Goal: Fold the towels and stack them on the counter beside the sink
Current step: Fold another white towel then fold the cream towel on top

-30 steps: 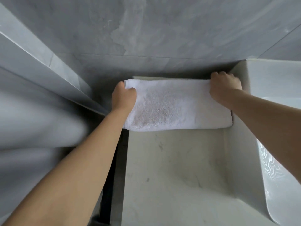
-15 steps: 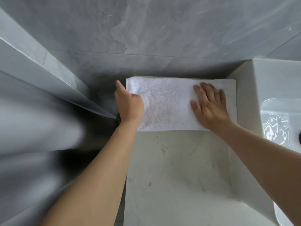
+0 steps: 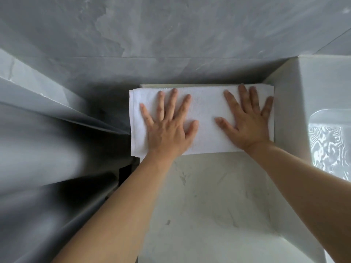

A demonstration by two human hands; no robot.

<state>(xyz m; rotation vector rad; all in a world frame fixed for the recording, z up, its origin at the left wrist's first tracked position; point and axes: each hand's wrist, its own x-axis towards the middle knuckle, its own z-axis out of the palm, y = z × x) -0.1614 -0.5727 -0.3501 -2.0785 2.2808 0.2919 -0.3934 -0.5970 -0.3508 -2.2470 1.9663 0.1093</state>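
**Towel overhanging the counter's left edge**

Nearest the camera, two bare forearms are reaching over the pale counter [image 3: 209, 196]. Beyond them, the left hand [image 3: 167, 128] and right hand [image 3: 247, 124] are lying flat on the folded white towel [image 3: 205, 105], fingers spread, neither grip closing on anything. It is sitting at the counter's far end, against the grey wall [image 3: 171, 35] and beside the sink [image 3: 326, 130]. Its left edge is hanging past the counter, so a sideways push could probably drag it off. Its layers are looking neat, thick and soft.
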